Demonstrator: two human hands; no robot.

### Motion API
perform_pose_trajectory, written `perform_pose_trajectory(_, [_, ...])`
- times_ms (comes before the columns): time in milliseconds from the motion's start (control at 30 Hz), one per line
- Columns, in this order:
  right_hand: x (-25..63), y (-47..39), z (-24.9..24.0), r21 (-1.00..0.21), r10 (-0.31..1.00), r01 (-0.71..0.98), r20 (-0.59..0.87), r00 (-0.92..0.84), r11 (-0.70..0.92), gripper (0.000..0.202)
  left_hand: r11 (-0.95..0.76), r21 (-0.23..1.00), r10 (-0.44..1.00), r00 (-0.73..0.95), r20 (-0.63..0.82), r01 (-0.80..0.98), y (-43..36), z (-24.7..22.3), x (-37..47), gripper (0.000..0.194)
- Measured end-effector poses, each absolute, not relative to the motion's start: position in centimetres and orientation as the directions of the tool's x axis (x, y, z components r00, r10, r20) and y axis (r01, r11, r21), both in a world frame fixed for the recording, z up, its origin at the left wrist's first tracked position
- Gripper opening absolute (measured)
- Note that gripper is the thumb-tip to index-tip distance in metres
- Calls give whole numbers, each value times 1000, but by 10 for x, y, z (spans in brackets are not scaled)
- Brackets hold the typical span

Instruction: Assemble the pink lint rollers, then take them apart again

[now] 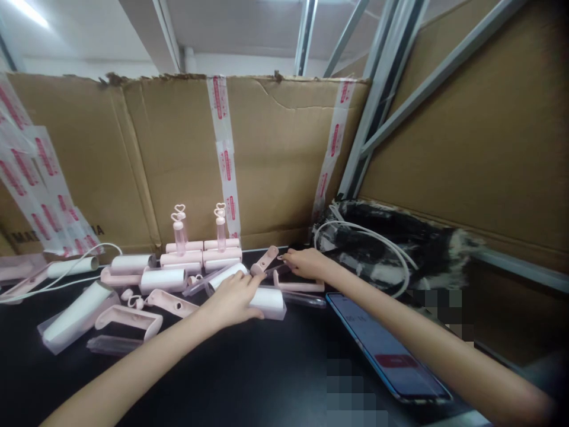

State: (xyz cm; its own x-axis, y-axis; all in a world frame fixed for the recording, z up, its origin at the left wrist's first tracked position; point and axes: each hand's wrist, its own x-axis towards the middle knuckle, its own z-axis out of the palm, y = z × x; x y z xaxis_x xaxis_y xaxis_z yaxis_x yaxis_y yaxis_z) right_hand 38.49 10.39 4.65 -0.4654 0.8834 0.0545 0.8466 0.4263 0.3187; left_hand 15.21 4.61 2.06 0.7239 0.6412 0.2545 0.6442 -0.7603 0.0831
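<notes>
My left hand (233, 299) lies over a white paper roll (269, 300) in a clear cover, thumb and fingers apart. Its fingertips reach the lower end of a pink bracket (267, 260) with a hole. To the right, my right hand (306, 263) has its fingers pinched at a small pink ring-ended piece (281, 257), partly hidden by the fingers. Just below it lies a pink U-shaped frame (302, 286), with a clear plastic cover (304, 299) beside it. Another white roll (229, 274) shows behind my left hand.
Pink frames (128, 318), white rolls (80, 314) and clear covers (113, 345) lie at the left. Heart-topped tubes (221, 231) stand among stacked rollers. A phone (391, 350) lies under my right forearm. Cardboard (275, 166) walls the back; a white cable (382, 234) loops right.
</notes>
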Motion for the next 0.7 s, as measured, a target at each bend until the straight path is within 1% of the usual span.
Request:
perform_pose_trajectory(100, [381, 111, 46, 366, 876, 826, 59, -479, 428, 29, -790, 139, 597, 696, 399, 598, 48, 26, 153, 86])
perform_pose_trajectory(133, [381, 109, 51, 376, 872, 822, 70, -484, 427, 29, -798, 163, 583, 677, 448, 579, 48, 29, 153, 87])
perform_pose_trajectory(200, [383, 100, 66, 396, 866, 819, 104, -489, 415, 28, -807, 181, 561, 634, 533, 562, 44, 35, 153, 80])
perform_pose_trajectory(267, [386, 82, 82, 405, 852, 821, 161, -498, 403, 24, -804, 127, 530, 604, 595, 580, 35, 41, 156, 71])
perform_pose_trajectory(333, [386, 58, 93, 367, 809, 827, 254, -529, 426, 20, -786, 14, 488, 605, 629, 618, 22, 43, 162, 70])
perform_pose_trajectory(433, [381, 19, 95, 207, 699, 798, 393, -598, 566, 21, -715, -128, 484, 618, 620, 688, 3, 44, 172, 63])
perform_pose_trajectory(500, [378, -1, 92, 65, 672, 762, 427, -604, 644, 26, -671, -160, 539, 625, 565, 724, -5, 46, 175, 58])
perform_pose_trajectory(567, [377, -12, 89, -83, 698, 750, 445, -561, 656, 32, -666, -170, 582, 648, 491, 727, -7, 50, 174, 55])
perform_pose_trajectory(633, [379, -15, 90, -210, 745, 761, 473, -470, 614, 39, -687, -184, 577, 682, 450, 703, -7, 54, 170, 46])
perform_pose_trajectory(700, [380, -15, 92, -324, 796, 752, 436, -420, 574, 36, -703, -208, 551, 706, 445, 680, -7, 58, 165, 35])
